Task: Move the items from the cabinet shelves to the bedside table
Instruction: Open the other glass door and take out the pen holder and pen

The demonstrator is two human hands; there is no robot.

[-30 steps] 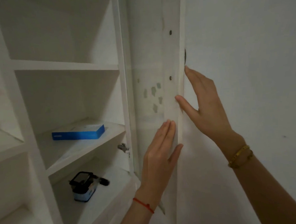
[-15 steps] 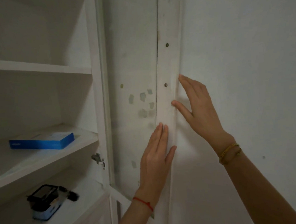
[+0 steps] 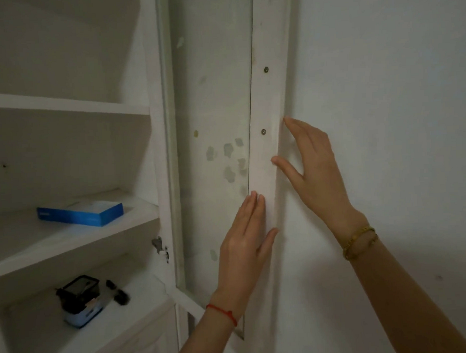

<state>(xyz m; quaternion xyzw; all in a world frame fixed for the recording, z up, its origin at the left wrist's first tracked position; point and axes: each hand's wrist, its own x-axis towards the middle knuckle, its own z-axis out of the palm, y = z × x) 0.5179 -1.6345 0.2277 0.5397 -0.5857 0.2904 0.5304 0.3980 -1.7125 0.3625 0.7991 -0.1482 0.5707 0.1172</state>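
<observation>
The white cabinet's glass door (image 3: 214, 101) stands swung wide, almost flat against the wall. My left hand (image 3: 245, 243) lies flat with straight fingers on the door's white frame. My right hand (image 3: 315, 172) touches the frame's outer edge with spread straight fingers and the thumb on the frame's face. A blue flat box (image 3: 81, 212) lies on the middle shelf (image 3: 76, 246). On the shelf below stands a small black and blue device (image 3: 80, 301), with a small dark piece (image 3: 117, 291) beside it.
A bare white wall (image 3: 383, 87) fills the right side. A metal hinge (image 3: 158, 246) sits on the cabinet's upright post. The upper shelf (image 3: 60, 104) holds nothing visible. A lower cabinet door (image 3: 143, 343) is below the shelves.
The door has swung further towards the wall, both hands going with it. The view has shifted a little, so the shelves sit further left than a second ago.
</observation>
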